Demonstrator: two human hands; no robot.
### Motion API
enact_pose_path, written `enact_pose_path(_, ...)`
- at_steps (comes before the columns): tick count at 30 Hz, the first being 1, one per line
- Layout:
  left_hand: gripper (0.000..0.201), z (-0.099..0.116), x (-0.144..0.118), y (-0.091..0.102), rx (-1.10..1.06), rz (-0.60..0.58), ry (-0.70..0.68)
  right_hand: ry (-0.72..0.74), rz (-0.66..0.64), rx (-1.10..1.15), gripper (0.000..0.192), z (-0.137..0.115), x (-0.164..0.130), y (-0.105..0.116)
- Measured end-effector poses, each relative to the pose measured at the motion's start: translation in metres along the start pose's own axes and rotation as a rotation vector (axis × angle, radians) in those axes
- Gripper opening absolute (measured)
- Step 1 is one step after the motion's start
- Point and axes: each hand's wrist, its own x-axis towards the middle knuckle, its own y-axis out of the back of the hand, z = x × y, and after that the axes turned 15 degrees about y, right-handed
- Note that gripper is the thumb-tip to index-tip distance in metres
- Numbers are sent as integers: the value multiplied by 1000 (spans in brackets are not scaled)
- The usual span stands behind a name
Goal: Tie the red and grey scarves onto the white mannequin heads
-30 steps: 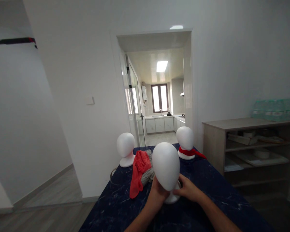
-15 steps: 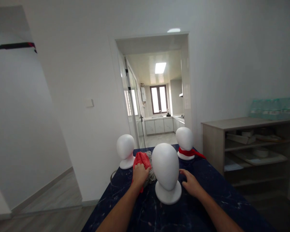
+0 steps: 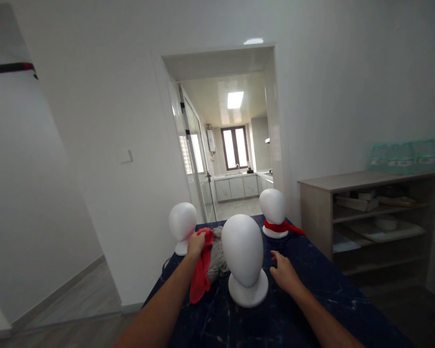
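My left hand (image 3: 195, 245) grips the upper part of a coral-red scarf (image 3: 200, 278), which hangs down and trails onto the table. Beside it lies a bunched grey fabric piece (image 3: 216, 256), partly hidden by the scarf and the head in front. Nearest me, a bare white foam mannequin head (image 3: 242, 251) stands upright between my hands. My right hand (image 3: 283, 270) is to its right, apart from it, fingers loosely bent and holding nothing. A second bare foam head (image 3: 182, 220) stands back left. The third foam head (image 3: 271, 205), back right, has a red scarf (image 3: 275, 226) around its neck.
The dark blue marbled table (image 3: 217, 324) narrows away from me toward a doorway into a kitchen. A wooden shelf unit (image 3: 315, 208) stands on the right, with shrink-wrapped bottles (image 3: 402, 157) on top. A grey ring-like object (image 3: 166, 263) shows by the table's left edge.
My left hand has moved left with the coral-red scarf, drawing it partly off the grey fabric and stretching it out. My right hand has shifted slightly away from the front head.
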Motion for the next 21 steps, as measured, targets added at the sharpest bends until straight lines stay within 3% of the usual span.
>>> enact_pose_path(6,22,82,-20,70,-408,-157,32,-72,110,64,62,-6,6,13)
enact_pose_path(9,20,120,-44,105,-522,-297,19,-122,219,96,57,-13,13,38)
enact_pose_path(11,22,139,-65,126,-563,-388,14,-131,375,105,53,-30,16,63)
enact_pose_path(14,25,160,-104,146,-608,-544,-32,-28,666,173,45,-86,12,95)
enact_pose_path(15,26,165,-118,149,-615,-599,-58,48,667,225,46,-112,8,101)
enact_pose_path(16,27,170,-133,149,-618,-642,-85,118,629,316,47,-141,4,104)
enact_pose_path(17,28,174,-149,147,-613,-680,-99,193,513,413,53,-171,1,103)
enact_pose_path(19,30,183,-179,137,-592,-762,-98,331,264,504,83,-228,-2,94)
enact_pose_path(21,29,189,-208,125,-599,-855,-104,366,160,515,107,-272,3,79)
